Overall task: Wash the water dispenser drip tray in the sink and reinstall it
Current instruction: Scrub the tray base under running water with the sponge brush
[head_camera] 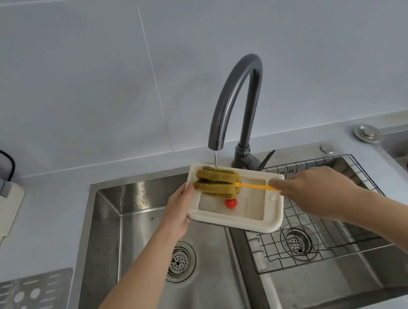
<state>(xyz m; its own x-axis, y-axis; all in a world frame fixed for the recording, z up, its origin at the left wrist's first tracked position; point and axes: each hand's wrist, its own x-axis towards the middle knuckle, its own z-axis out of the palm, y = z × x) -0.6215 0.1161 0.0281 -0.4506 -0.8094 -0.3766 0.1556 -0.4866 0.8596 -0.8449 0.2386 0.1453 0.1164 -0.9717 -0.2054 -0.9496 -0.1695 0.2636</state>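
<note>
A: Why's the metal grate point(25, 301) on the counter?

B: I'd guess it's parked there to bare the basin. My left hand point(179, 212) grips the drip tray point(271, 219) under the faucet point(236, 102); right hand point(314, 190) pinches the sponge brush point(216, 183).

Soft, even daylight fills the room, bright without harsh shadows. The steel sink point(138, 217) gives dull glare along its walls. Wide-angle bending curves the wall tiles point(78, 67) and counter edges; corners look slightly smeared.
</note>
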